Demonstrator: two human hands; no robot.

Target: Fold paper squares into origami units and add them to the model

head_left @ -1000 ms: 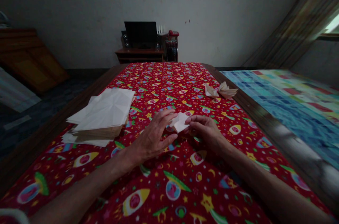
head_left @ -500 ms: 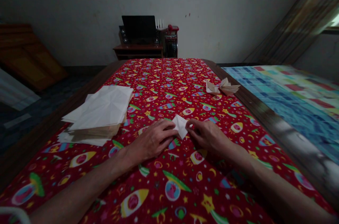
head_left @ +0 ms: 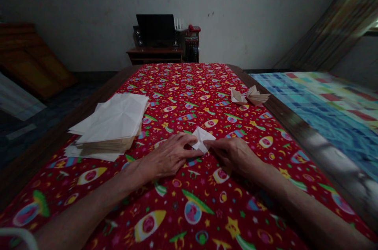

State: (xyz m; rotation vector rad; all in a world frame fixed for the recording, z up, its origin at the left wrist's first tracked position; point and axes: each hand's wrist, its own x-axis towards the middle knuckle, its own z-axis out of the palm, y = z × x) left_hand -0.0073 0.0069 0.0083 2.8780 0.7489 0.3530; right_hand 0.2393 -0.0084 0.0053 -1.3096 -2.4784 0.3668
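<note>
Where fingers [head_left: 189,148] meet, folded paper [head_left: 201,139] (white) sits.

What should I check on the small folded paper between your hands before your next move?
Left hand touching the paper's left side: ok.
Right hand touching the paper's right side: ok.
Folded white paper lying on the red printed tablecloth: ok.
Creases on that paper sharp: cannot tell, too small and dim.
Stack of creased white sheets apart from both hands: ok.
Folded paper figure apart from both hands: ok.
</note>
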